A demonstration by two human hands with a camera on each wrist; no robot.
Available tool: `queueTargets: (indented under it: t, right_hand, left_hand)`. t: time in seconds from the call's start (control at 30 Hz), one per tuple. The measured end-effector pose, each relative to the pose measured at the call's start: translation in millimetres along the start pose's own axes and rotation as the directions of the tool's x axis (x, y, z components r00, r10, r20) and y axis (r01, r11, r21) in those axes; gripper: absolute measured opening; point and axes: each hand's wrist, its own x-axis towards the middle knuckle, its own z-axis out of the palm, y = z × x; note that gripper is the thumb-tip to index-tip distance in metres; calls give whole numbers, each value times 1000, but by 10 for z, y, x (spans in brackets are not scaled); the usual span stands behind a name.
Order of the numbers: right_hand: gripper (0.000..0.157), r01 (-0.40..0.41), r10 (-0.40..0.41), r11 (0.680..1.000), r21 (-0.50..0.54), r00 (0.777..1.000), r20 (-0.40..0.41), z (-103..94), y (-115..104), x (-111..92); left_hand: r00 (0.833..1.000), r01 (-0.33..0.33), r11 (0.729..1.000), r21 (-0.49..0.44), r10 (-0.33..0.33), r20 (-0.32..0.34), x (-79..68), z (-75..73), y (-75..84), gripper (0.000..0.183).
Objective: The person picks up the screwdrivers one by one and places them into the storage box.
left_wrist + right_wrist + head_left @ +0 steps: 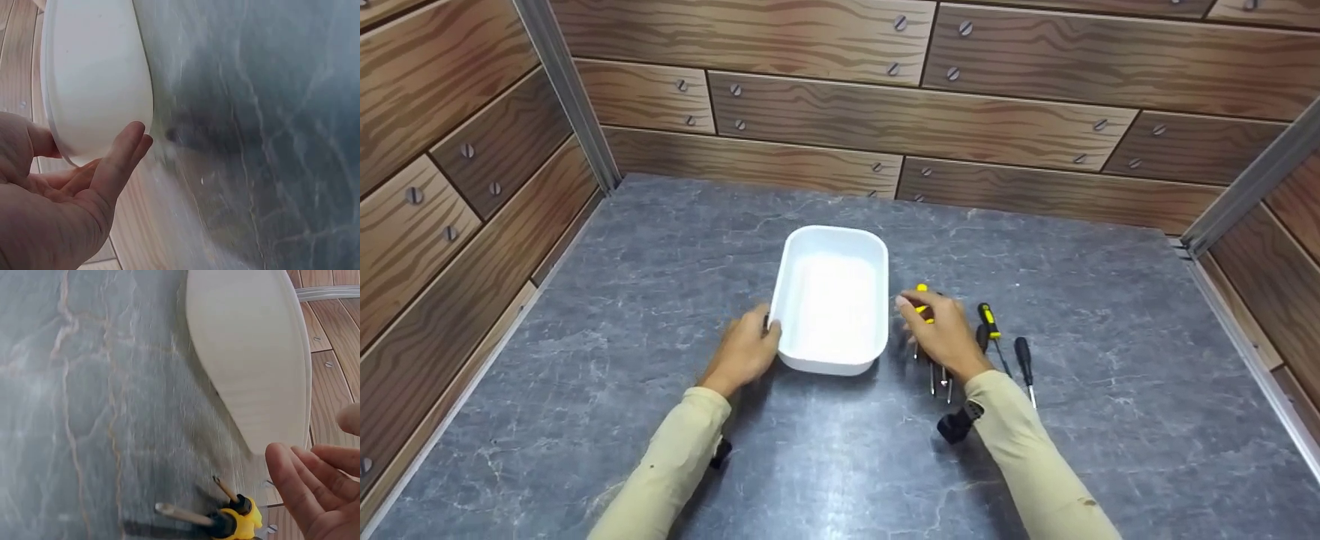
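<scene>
The white rectangular tub (834, 307) is resting on the table (817, 450), sitting between the two hands. The left hand (742, 349) is pinching the side nearest it, the thumb pressing at the rim and the fingers bracing against the outer wall; this grip is probably keeping the tub from sliding. The right hand (945, 330) is hovering just beside the opposite wall, its fingers relaxed and parted from the thumb, apparently holding nothing. Yellow-and-black screwdrivers (244, 529) are lying beneath and beside it, perhaps for easy reach. The right hand and forearm are partly covering the group, so the count is staying unclear. Farther outward from that hand, a black-handled screwdriver (1024, 360) is lying apart. The tub's raised wall is standing between the two hands.
</scene>
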Motion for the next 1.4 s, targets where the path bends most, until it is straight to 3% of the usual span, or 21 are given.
queueTargets:
  t: [0.23, 0.43, 0.7, 0.87, 0.97, 1.13, 1.4]
  right_hand:
    - [42, -95, 93, 994, 51, 995, 38, 68, -35, 7]
    - [40, -136, 130, 987, 86, 989, 68, 105, -59, -10]
    - [39, -183, 182, 979, 86, 983, 23, 123, -42, -47]
    - [40, -210, 207, 968, 138, 978, 31, 105, -22, -75]
    - [41, -236, 231, 958, 161, 972, 49, 79, -13, -93]
    - [42, -254, 247, 950, 181, 967, 58, 61, -12, -118]
    - [40, -226, 220, 953, 204, 974, 50, 102, -5, -156]
  left_hand:
    - [999, -15, 999, -30, 17, 37, -114, 64, 47, 40]
    - [999, -31, 999, 9, 31, 33, -232, 93, 61, 42]
    - [996, -69, 998, 17, 67, 62, -351, 113, 70, 43]
    - [996, -69, 997, 41, 66, 57, -373, 123, 95, 56]
    - [995, -93, 989, 113, 89, 41, -369, 147, 136, 70]
    - [982, -187, 940, 284, 177, 62, -359, 222, 217, 92]
    - [927, -371, 806, 461, 350, 134, -337, 349, 175, 114]
